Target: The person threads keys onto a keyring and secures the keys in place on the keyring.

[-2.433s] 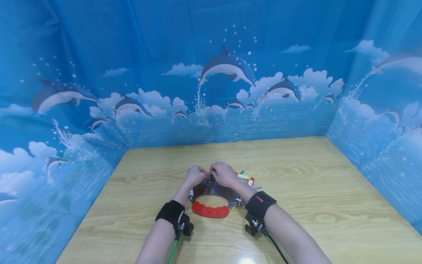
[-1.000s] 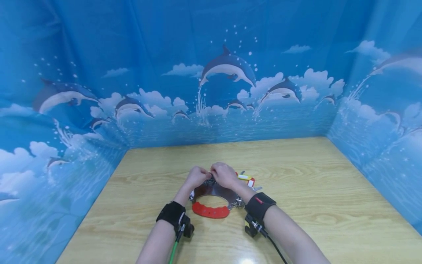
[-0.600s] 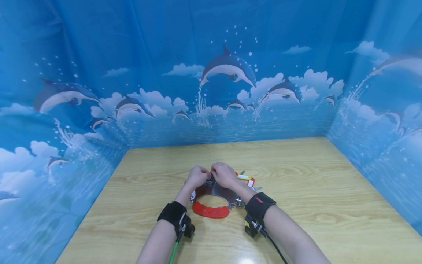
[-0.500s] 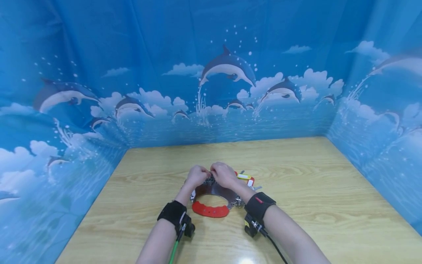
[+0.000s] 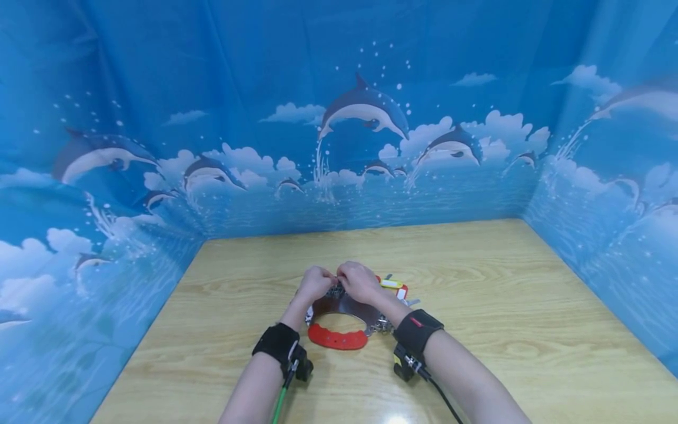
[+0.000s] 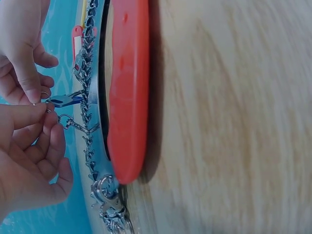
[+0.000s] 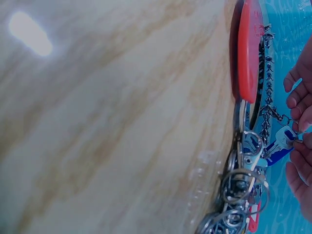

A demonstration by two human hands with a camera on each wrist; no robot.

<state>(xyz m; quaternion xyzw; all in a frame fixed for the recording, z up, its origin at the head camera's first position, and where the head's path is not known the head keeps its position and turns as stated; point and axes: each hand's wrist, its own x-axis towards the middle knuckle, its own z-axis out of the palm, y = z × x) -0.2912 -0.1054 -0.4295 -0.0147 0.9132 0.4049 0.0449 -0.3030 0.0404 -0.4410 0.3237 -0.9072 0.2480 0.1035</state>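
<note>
In the head view my left hand (image 5: 316, 282) and right hand (image 5: 360, 281) meet fingertip to fingertip over the far side of a metal carrier with a red grip (image 5: 337, 337). Both hands pinch a small key ring (image 6: 45, 94) between them. From it a silver key (image 7: 282, 140) with something blue behind it points towards the chain (image 6: 87, 73) along the carrier. A swivel clasp (image 6: 68, 120) runs from the chain to the left hand (image 6: 29, 161). The fingertips partly hide the ring, so I cannot tell whether it is spread.
A bunch of metal rings and clasps (image 7: 239, 190) hangs on the carrier's right end. Beyond the right forearm lie keys with a yellow tag (image 5: 391, 284) and a red tag (image 5: 402, 292). A dolphin-print curtain (image 5: 365, 106) encloses the wooden table (image 5: 503, 330).
Both hands stay almost in the same place, fingertips together over the chain. The carrier and the tagged keys have hardly shifted.
</note>
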